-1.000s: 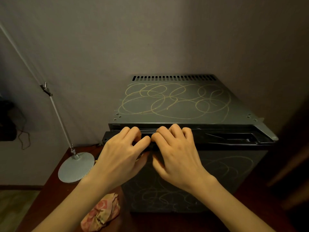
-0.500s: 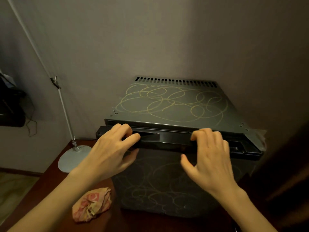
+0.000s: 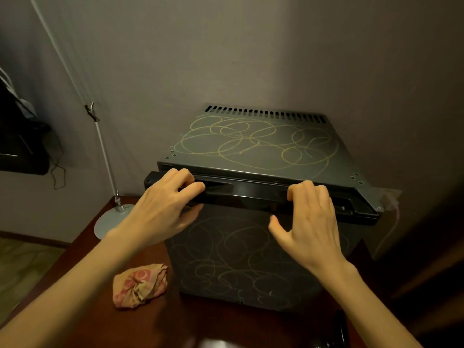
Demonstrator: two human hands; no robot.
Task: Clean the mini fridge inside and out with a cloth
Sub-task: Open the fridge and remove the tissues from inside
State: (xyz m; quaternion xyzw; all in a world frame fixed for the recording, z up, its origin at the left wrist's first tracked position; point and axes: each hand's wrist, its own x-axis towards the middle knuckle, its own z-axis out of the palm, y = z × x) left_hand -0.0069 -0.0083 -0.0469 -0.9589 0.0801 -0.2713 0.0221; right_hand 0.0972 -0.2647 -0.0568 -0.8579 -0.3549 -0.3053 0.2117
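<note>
A dark mini fridge (image 3: 263, 151) stands on a brown wooden table, its top and door covered in yellowish scribbled loops. My left hand (image 3: 163, 209) grips the left end of the door's black top edge (image 3: 248, 192), fingers hooked over it. My right hand (image 3: 311, 219) holds the same edge further right, fingers over the top and thumb spread below. The door looks slightly ajar at the top left. A crumpled pink and cream cloth (image 3: 139, 285) lies on the table left of the fridge, below my left forearm, and nothing touches it.
A desk lamp with a round grey base (image 3: 110, 222) and thin slanted pole (image 3: 100, 136) stands left of the fridge. A dark object with a dangling cable (image 3: 22, 146) sits at far left. The wall is close behind the fridge. A dark item (image 3: 339, 332) lies at the table's front.
My hands, together at the middle of the door edge a second ago, have spread apart: the left toward the left end, the right toward the right. The view shifted slightly left.
</note>
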